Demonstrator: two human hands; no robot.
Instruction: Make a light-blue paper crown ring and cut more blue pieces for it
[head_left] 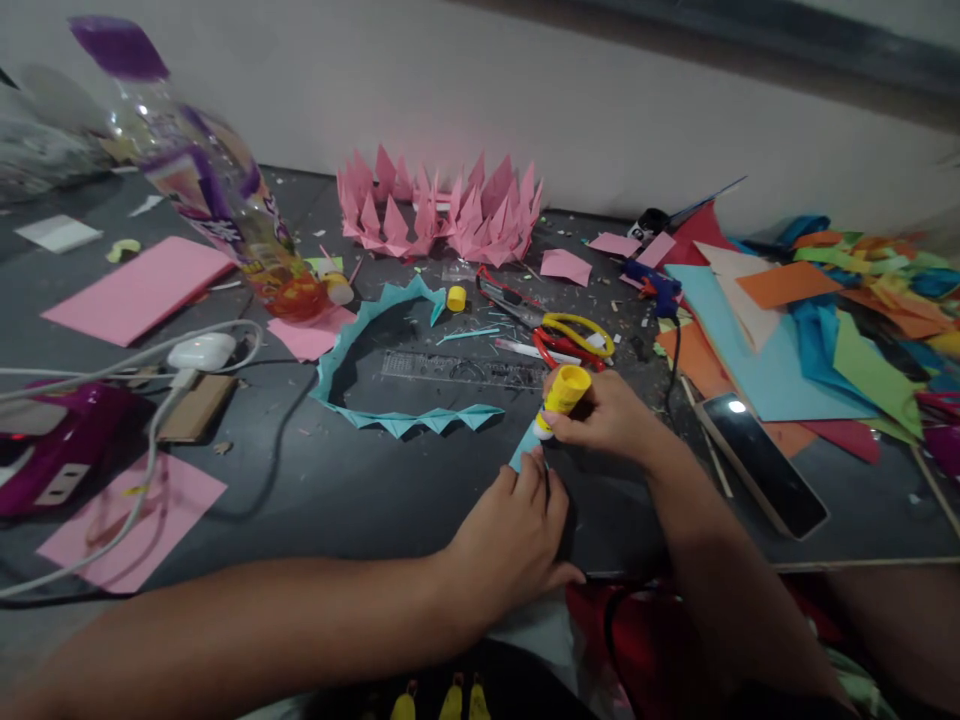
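Observation:
Near the table's front edge my left hand [517, 520] presses a small light blue paper strip [526, 448] down on the dark surface, its fingers together over the paper's lower part. My right hand [604, 415] is closed around a yellow glue stick [566, 390], tilted so its white tip touches the strip's upper end. Left of my hands lies a curved chain of folded light blue paper points [337, 370]. The glue stick's yellow cap [456, 298] sits by the chain's upper end. A clear ruler [450, 370] lies inside the curve.
Behind stand pink folded-paper pieces [442, 210]. Scissors [555, 325] lie beyond my right hand. A bottle [225, 190], white cables and a purple device [60, 440] are left. Right are a glue gun [656, 285], coloured papers [787, 350] and a phone [761, 465].

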